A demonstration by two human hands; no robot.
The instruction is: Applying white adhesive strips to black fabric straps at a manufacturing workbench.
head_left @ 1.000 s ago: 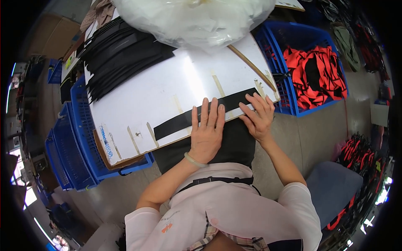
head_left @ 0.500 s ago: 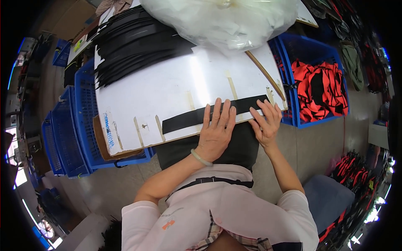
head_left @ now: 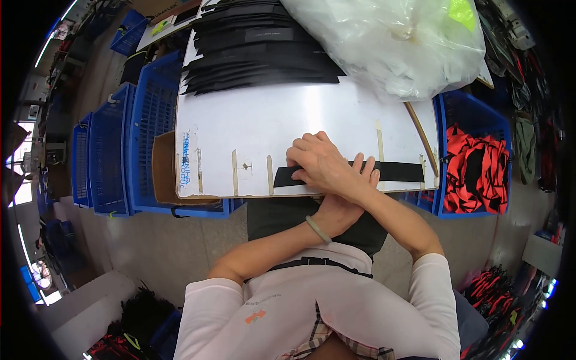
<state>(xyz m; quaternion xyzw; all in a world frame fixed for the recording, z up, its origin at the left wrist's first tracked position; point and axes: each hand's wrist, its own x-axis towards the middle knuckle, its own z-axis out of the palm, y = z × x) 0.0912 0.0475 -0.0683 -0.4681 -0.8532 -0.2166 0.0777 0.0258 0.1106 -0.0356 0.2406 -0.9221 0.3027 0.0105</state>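
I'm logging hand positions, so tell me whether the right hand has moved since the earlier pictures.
Yes: against the white table, the right hand has moved left, away from the brown stick, and now crosses over the left hand.

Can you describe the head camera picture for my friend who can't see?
A person's right hand crosses over their left hand at a black strip on a white table. Beyond lie a black pile and a big plastic bag; blue baskets stand on both sides.
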